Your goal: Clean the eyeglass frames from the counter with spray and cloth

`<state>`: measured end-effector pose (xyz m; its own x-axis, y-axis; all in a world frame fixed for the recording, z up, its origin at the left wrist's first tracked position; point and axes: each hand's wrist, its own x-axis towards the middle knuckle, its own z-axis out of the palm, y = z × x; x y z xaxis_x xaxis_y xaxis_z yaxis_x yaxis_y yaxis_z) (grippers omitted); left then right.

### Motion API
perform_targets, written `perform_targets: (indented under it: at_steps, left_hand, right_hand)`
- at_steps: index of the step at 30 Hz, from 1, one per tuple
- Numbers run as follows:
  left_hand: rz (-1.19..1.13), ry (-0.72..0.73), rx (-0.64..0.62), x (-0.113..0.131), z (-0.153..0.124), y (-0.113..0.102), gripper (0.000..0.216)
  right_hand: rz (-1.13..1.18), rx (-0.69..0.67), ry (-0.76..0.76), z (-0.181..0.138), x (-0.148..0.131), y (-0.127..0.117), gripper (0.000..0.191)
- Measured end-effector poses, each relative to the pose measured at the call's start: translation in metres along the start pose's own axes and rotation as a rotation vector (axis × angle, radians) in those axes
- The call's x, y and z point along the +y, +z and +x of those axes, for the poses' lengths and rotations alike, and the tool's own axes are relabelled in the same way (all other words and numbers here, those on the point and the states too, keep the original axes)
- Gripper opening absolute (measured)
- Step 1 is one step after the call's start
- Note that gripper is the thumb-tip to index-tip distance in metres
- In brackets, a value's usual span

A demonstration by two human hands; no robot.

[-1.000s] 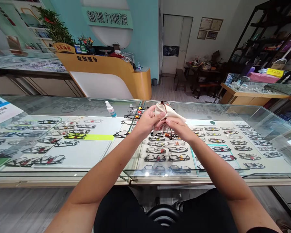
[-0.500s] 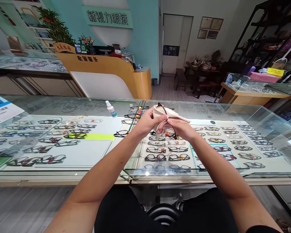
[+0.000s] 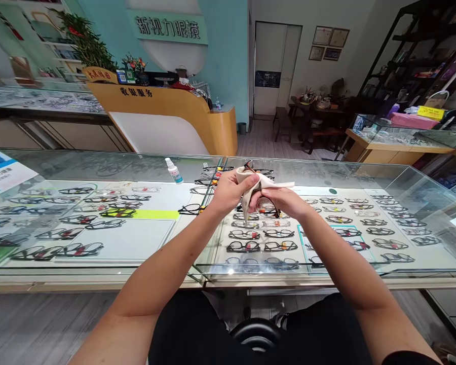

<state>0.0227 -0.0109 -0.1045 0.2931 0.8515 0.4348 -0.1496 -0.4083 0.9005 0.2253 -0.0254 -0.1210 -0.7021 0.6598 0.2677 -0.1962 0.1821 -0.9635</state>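
- Soft, creased cream cloth [image 3: 266, 182], bunched between left hand [image 3: 231, 192] and right hand [image 3: 287, 202], one corner hanging below the left.
- Both hands grasp it around slim, dark-brown glasses [image 3: 276, 209].
- Cloth and fingers hide much of them; one rounded, clear lens [image 3: 265, 205] shows beneath the right hand's fingers.
- White plastic bottle [image 3: 174, 171], left of the left hand.

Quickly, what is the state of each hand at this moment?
Left hand: closed, holding the pale cloth against the eyeglasses.
Right hand: closed, holding the eyeglasses with the cloth.
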Motion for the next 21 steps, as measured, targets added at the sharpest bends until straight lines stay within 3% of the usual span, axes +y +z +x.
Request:
perform_targets:
  at_steps: [9,16,21]
  left_hand:
    - [0.081,0.041,-0.095,-0.002,0.009,-0.008,0.07]
    - [-0.006,-0.036,-0.203,-0.012,0.015,-0.025,0.06]
    - [-0.045,-0.09,-0.234,-0.01,0.016,-0.027,0.054]
  right_hand:
    - [-0.043,0.194,0.07,0.0,-0.007,0.002,0.042]
    - [0.007,0.337,0.03,0.002,-0.012,-0.003,0.038]
    - [0.047,0.358,0.052,0.002,-0.013,-0.004,0.04]
